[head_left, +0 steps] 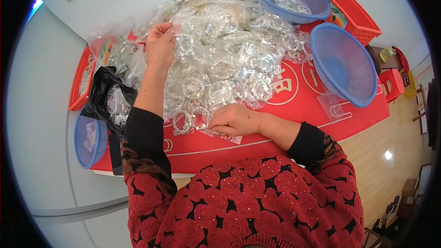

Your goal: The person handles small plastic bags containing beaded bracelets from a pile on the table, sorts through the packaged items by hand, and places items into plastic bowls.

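Observation:
A large heap of small clear plastic bags (229,55) with shiny silvery pieces inside covers much of the red table cover (275,126). At the heap's upper left side, my left hand (161,46) is raised, its fingers pinched on the edge of a clear plastic bag (175,28). My right hand (235,120) rests low at the heap's front edge, closed with fingers curled down. Bits of clear bag show under and beside it, but what its fingers hold is hidden.
Two blue plastic baskets (343,64) stand at the right, the farther one holding bags. A red basket (363,18) is behind them. On the left are a black plastic bag (103,87), another red basket (76,92) and a small blue basket (82,144). A flat clear bag (334,108) lies near the right edge.

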`<state>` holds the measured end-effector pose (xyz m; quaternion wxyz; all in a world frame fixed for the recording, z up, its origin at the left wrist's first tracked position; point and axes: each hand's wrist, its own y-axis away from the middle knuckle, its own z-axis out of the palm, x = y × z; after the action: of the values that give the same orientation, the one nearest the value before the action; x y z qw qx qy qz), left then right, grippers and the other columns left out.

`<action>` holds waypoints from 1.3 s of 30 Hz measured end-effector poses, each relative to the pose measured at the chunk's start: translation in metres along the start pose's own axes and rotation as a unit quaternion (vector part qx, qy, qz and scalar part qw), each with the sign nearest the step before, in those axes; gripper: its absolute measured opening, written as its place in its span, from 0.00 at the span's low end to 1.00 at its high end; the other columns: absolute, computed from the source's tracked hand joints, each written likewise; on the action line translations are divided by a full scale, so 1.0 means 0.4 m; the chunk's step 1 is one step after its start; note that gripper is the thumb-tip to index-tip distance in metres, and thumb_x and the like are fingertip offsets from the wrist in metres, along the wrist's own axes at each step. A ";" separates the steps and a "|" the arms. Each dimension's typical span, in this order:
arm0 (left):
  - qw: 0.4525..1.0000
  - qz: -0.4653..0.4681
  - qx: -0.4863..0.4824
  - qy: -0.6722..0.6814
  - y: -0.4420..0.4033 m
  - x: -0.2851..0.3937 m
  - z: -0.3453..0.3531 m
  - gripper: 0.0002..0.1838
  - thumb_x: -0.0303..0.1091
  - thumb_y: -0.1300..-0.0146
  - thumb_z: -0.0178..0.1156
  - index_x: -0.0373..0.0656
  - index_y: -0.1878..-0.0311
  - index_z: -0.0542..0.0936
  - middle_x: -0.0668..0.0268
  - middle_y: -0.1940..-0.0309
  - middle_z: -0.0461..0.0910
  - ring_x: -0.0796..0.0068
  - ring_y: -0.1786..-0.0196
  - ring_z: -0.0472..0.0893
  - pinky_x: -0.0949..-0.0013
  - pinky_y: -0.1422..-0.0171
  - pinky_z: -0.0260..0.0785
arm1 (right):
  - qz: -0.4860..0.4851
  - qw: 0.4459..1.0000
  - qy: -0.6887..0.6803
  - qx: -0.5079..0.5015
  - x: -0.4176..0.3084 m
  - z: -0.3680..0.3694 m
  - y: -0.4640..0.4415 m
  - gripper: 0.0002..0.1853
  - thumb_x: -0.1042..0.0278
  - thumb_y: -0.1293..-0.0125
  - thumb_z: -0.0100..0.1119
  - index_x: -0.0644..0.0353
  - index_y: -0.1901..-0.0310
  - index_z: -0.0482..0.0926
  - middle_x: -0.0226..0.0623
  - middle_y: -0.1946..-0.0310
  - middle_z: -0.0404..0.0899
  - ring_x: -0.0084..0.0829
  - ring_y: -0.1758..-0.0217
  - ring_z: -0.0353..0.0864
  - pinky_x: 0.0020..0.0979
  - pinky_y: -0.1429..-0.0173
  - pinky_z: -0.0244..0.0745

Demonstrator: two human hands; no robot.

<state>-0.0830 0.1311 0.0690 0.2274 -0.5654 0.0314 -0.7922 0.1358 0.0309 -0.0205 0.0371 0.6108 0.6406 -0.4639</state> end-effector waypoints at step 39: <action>0.795 0.187 -0.543 -0.194 0.557 0.237 0.176 0.05 0.23 0.50 0.54 0.37 0.68 0.72 0.59 0.71 0.71 0.60 0.66 0.72 0.64 0.61 0.65 | 0.004 1.000 0.021 0.009 -0.010 0.016 0.004 0.07 0.68 0.49 0.53 0.61 0.72 0.75 0.43 0.77 0.74 0.42 0.72 0.73 0.36 0.69 0.66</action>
<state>0.0290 -0.0912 0.1092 0.0286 -0.7206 0.5170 -0.4611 0.1349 0.0234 -0.0228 0.0197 0.6234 0.6344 -0.4566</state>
